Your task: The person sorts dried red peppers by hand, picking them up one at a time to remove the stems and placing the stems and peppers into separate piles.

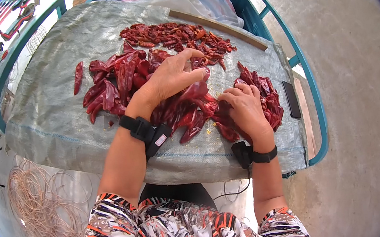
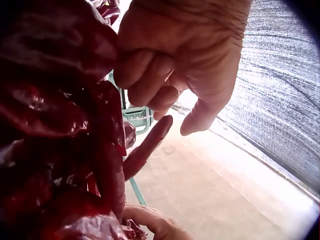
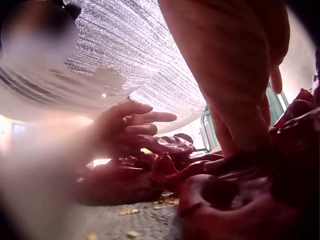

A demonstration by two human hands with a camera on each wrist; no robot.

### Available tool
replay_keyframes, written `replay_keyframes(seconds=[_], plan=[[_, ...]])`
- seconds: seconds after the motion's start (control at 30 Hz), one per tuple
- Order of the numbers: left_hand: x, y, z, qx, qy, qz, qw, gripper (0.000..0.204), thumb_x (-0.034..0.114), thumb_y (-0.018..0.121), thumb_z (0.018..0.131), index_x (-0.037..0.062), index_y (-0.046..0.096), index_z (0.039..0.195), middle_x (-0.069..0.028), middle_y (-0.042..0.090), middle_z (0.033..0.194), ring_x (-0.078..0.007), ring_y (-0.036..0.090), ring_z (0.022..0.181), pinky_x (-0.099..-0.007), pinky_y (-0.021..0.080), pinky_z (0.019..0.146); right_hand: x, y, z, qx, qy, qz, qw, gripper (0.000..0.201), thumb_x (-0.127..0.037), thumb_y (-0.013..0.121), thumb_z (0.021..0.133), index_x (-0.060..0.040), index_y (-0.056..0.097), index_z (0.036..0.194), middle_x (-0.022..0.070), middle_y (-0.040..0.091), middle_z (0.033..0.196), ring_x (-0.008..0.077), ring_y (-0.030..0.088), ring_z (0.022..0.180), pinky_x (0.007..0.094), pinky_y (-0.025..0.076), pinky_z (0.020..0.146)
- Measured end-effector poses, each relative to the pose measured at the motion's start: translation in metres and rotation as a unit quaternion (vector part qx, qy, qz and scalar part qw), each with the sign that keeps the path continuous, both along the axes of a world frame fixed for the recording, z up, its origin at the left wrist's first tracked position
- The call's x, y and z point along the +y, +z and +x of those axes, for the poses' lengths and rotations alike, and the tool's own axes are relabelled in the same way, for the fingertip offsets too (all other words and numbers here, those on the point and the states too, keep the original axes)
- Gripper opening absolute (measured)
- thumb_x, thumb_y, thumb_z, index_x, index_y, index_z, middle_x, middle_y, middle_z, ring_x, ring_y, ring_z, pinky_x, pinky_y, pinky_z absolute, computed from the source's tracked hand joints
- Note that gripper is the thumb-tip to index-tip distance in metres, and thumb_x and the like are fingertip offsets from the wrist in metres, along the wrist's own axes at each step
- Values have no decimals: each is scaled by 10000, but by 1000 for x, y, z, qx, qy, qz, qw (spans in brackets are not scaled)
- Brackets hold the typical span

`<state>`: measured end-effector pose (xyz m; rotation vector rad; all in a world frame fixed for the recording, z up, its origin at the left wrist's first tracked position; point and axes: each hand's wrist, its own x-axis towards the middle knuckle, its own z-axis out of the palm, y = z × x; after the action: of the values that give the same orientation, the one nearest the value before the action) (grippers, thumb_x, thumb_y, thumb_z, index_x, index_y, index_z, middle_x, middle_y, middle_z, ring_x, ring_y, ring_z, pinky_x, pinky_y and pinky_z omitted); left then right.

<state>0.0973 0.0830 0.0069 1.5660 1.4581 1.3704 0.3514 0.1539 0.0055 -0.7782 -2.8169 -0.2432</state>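
Large dried red chili peppers lie in a loose heap on the grey woven sheet. My left hand hovers over the heap's right part, thumb and forefinger apart, the other fingers loosely bent. No pepper shows between its thumb and fingers in the left wrist view. My right hand reaches down at the left edge of a second pepper pile, its fingers pointing into the peppers. In the right wrist view its fingertips are hidden behind a pepper, so I cannot tell whether they pinch one.
Smaller, shrivelled chili pieces are spread at the back beside a wooden strip. A black phone lies at the right edge. Teal metal rails surround the sheet. Pale yellow seeds dot the sheet. Tangled cord lies on the floor.
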Motion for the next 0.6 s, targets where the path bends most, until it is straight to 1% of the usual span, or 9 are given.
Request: replay_keyframes(seconds=[0.03,0.13,0.17,0.27,0.3,0.43,0.53,0.57,0.6], plan=[[0,-1,1,-5,14,9,1000,436,265,685,909,53,649,1288,37,403,674,-91,399,653,-285,341,607,0,-2,0,17,-6,-9,1000,302,-3,638,851,-185,763,1057,10,720,1132,268,600,1190,518,369,1085],[1,-1,-2,-3,-38,0,999,439,255,705,924,77,654,1322,45,401,679,-86,401,650,-277,342,602,-2,7,-2,60,-43,-38,997,267,-28,633,889,-185,766,1058,28,726,1111,267,649,1103,479,378,1081],[1,0,-1,8,-48,-3,999,443,263,716,926,81,655,1325,47,411,683,-84,408,653,-275,342,601,-2,15,-5,108,-36,-83,990,236,-30,647,902,-150,759,1071,73,725,1084,302,680,1036,451,455,1018],[-1,3,3,21,-79,-11,997,442,286,742,931,91,666,1320,45,465,710,-79,446,675,-266,359,610,-12,30,-17,217,5,-145,965,205,-18,664,891,-93,746,1063,119,716,1089,339,687,1018,426,529,922],[-1,4,4,9,-87,-11,996,435,294,748,931,91,675,1308,40,498,730,-77,468,692,-261,376,621,-9,28,-18,210,43,-116,970,257,-8,696,878,-60,715,1129,155,704,1101,355,691,1007,430,562,851],[2,-4,6,-74,-135,-25,988,332,287,748,941,73,714,1193,6,618,840,-80,552,776,-254,455,693,-16,22,-31,285,62,-201,935,427,10,748,853,-56,645,1262,166,689,1135,318,707,997,401,567,849],[4,-6,1,-68,-123,-5,990,246,251,738,954,54,714,1099,-7,650,897,-85,578,820,-257,489,743,-25,27,-27,356,-16,-271,894,397,-6,763,849,-46,651,1228,168,687,1139,297,715,998,386,575,824],[5,-6,0,-40,-103,1,994,233,244,736,957,53,709,1088,-3,646,893,-84,575,821,-257,489,744,-28,31,-22,365,-59,-295,881,379,-28,778,823,-55,672,1185,146,693,1117,291,700,1006,400,555,870],[4,-3,0,-12,-83,7,996,221,237,735,959,52,705,1077,0,643,888,-83,573,821,-257,490,745,-28,30,-14,279,-46,-228,932,370,-33,776,814,-65,681,1170,130,698,1094,290,692,1008,400,538,900]])
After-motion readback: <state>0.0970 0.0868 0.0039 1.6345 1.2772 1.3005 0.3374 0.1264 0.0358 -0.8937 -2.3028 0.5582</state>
